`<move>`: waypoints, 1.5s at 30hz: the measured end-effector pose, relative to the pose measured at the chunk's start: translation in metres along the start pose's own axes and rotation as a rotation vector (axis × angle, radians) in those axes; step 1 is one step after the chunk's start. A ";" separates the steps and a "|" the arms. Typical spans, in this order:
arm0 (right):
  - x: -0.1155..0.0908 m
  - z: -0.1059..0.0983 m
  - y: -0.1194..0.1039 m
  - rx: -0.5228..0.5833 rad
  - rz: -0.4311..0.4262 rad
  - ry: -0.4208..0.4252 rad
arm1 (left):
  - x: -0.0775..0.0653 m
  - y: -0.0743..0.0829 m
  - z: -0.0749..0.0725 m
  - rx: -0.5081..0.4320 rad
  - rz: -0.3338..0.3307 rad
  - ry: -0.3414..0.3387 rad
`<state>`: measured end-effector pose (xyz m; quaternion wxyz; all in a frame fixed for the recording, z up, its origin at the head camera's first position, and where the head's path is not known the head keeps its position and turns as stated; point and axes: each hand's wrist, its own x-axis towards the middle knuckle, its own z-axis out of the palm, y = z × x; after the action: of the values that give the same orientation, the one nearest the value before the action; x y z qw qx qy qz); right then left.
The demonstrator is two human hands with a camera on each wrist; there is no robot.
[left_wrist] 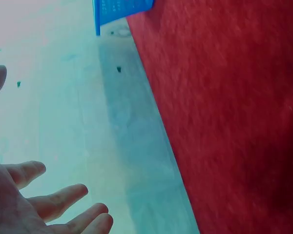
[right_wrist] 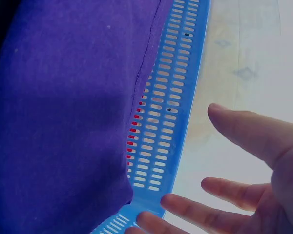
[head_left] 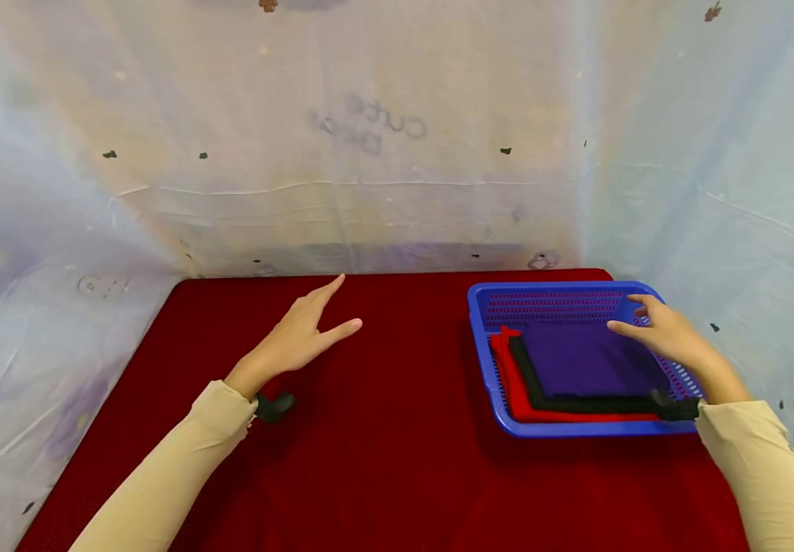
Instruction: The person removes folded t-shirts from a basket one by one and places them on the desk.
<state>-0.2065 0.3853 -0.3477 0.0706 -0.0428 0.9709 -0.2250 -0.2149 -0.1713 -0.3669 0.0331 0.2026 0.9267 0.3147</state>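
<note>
A blue plastic basket (head_left: 481,360) with slotted walls stands on the right of the red-covered table. Inside it lies a stack of folded cloths: a purple cloth (head_left: 586,360) on top, a black cloth (head_left: 531,383) beneath, and a red cloth (head_left: 516,383) lowest. My right hand (head_left: 666,330) hovers over the basket's right side, thumb and fingers spread, holding nothing. In the right wrist view the purple cloth (right_wrist: 73,107) fills the left side, apart from the fingers. My left hand (head_left: 293,330) is held above the table's left half with its fingers extended and nothing in it.
The red table cover (head_left: 383,460) spreads left of and in front of the basket. Pale plastic sheeting (head_left: 404,153) hangs behind the table and along both sides. Each wrist wears a black strap-mounted device, such as the left wrist device (head_left: 275,407).
</note>
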 end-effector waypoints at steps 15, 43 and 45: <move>-0.005 -0.005 0.010 -0.015 0.020 -0.044 | 0.026 0.036 0.023 -0.061 0.083 -0.015; -0.001 -0.007 0.022 0.040 0.039 -0.119 | 0.072 0.110 0.078 -0.250 0.151 -0.113; -0.001 -0.007 0.022 0.040 0.042 -0.128 | 0.073 0.115 0.081 -0.273 0.153 -0.121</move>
<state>-0.2078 0.4078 -0.3512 0.1379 -0.0350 0.9603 -0.2398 -0.2257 -0.0139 -0.3581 0.0919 0.2847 0.8536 0.4265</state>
